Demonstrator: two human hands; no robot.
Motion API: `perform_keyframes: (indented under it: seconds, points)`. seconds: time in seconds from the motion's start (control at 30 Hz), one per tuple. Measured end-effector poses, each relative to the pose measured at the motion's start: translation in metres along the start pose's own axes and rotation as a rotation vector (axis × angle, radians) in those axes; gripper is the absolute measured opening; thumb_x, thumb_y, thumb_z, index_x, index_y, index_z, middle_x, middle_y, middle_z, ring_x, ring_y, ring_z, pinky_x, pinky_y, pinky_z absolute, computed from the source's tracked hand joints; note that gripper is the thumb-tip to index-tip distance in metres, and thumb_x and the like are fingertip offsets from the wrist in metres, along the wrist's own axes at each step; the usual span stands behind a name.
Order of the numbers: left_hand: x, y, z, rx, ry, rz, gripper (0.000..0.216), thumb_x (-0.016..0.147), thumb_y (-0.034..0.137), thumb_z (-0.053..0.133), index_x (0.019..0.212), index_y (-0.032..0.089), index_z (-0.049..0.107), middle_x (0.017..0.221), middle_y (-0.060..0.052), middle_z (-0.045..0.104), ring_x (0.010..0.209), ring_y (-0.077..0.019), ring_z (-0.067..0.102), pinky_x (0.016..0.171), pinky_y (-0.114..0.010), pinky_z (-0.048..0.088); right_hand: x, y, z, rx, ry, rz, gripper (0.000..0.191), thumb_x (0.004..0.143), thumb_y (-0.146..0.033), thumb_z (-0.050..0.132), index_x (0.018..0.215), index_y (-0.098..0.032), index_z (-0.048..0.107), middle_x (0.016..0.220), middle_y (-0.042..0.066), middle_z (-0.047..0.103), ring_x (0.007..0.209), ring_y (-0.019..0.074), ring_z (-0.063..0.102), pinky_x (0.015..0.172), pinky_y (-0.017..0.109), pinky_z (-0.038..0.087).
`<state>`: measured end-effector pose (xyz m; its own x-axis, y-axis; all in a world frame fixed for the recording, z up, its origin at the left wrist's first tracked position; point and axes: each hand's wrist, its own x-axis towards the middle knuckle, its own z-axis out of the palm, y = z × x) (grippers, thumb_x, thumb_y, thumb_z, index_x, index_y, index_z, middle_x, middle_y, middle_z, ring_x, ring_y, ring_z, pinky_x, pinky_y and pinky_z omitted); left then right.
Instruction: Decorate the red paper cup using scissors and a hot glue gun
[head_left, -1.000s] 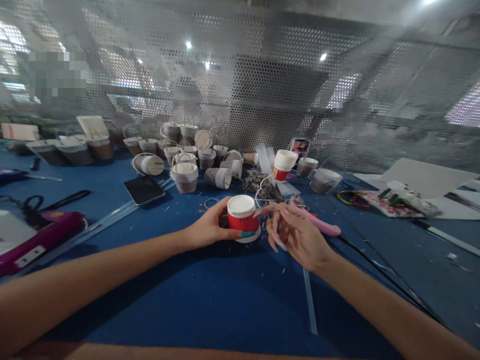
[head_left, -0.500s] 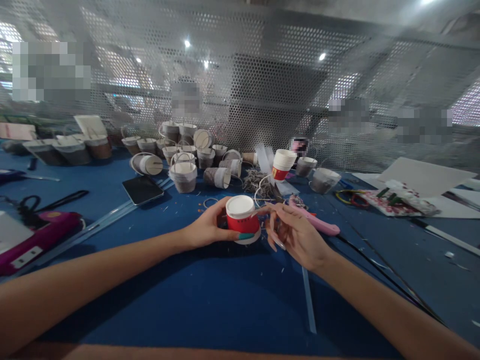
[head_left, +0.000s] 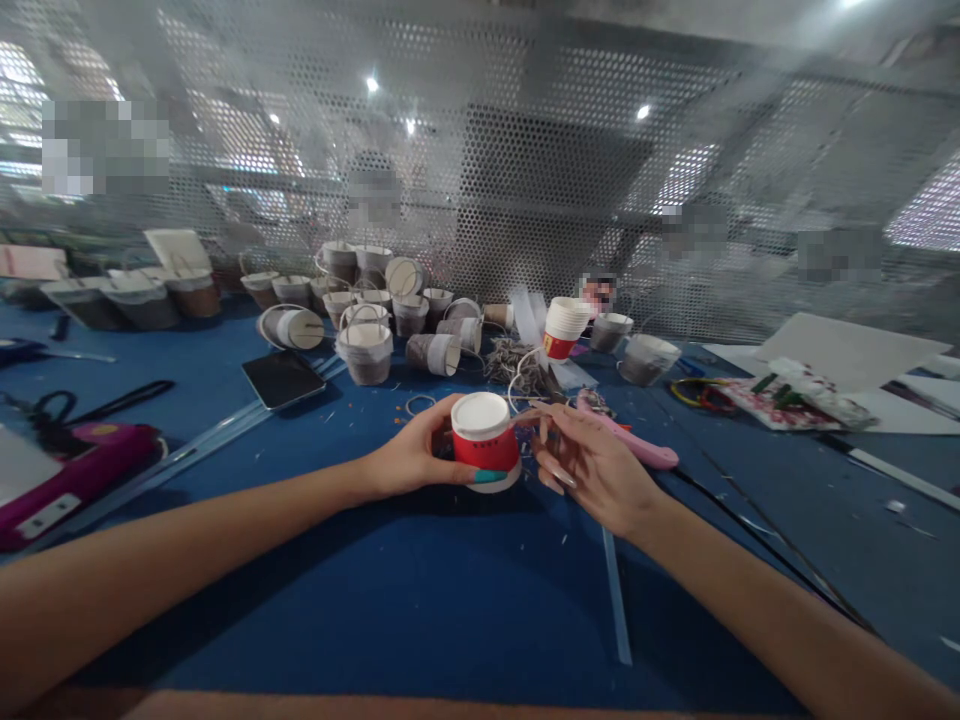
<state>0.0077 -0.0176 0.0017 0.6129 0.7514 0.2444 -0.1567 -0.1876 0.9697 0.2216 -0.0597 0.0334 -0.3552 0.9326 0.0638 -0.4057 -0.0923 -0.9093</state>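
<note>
A short red paper cup (head_left: 484, 438) stands upside down on the blue table (head_left: 420, 600), its white base facing up. My left hand (head_left: 411, 458) is wrapped round the cup's left side, thumb at the front with a teal nail. My right hand (head_left: 592, 465) sits just right of the cup, fingers curled, pinching something thin at the cup's upper edge that I cannot make out. A pink tool (head_left: 630, 442) lies right behind that hand.
Several grey paper-cup baskets with handles (head_left: 367, 350) crowd the back, beside a stack of red-and-white cups (head_left: 564, 327). A phone (head_left: 283, 376), a magenta device (head_left: 82, 470), scissors (head_left: 52, 410), clear strips (head_left: 616, 600), and papers (head_left: 832, 355) lie around. A perforated metal screen (head_left: 525, 180) closes the rear.
My right hand has edged slightly closer to the cup and its fingers have curled in more. The left hand and cup stay almost where they were.
</note>
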Motion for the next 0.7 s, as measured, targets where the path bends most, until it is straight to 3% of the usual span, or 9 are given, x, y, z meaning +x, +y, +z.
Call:
perform_keyframes:
  seconds: [0.17, 0.7]
  points:
    - [-0.0002, 0.0011, 0.0014, -0.016, -0.006, 0.000, 0.067, 0.058, 0.013, 0.080, 0.117, 0.020, 0.049, 0.118, -0.008, 0.061, 0.111, -0.0248, 0.058, 0.097, -0.043, 0.043, 0.0000, -0.0025, 0.0008, 0.017, 0.019, 0.013, 0.017, 0.079, -0.032, 0.063, 0.069, -0.019, 0.064, 0.072, -0.002, 0.062, 0.040, 0.0032, 0.035, 0.040, 0.021, 0.038]
    - [-0.0007, 0.0030, 0.0012, 0.003, -0.024, 0.027, 0.070, 0.058, 0.013, 0.079, 0.121, 0.023, 0.050, 0.121, -0.008, 0.061, 0.114, -0.0264, 0.057, 0.097, -0.045, 0.045, 0.0024, -0.0011, -0.0014, 0.012, 0.091, 0.052, 0.017, 0.074, -0.033, 0.069, 0.070, -0.018, 0.064, 0.056, -0.006, 0.051, 0.038, 0.0030, 0.033, 0.037, 0.020, 0.034]
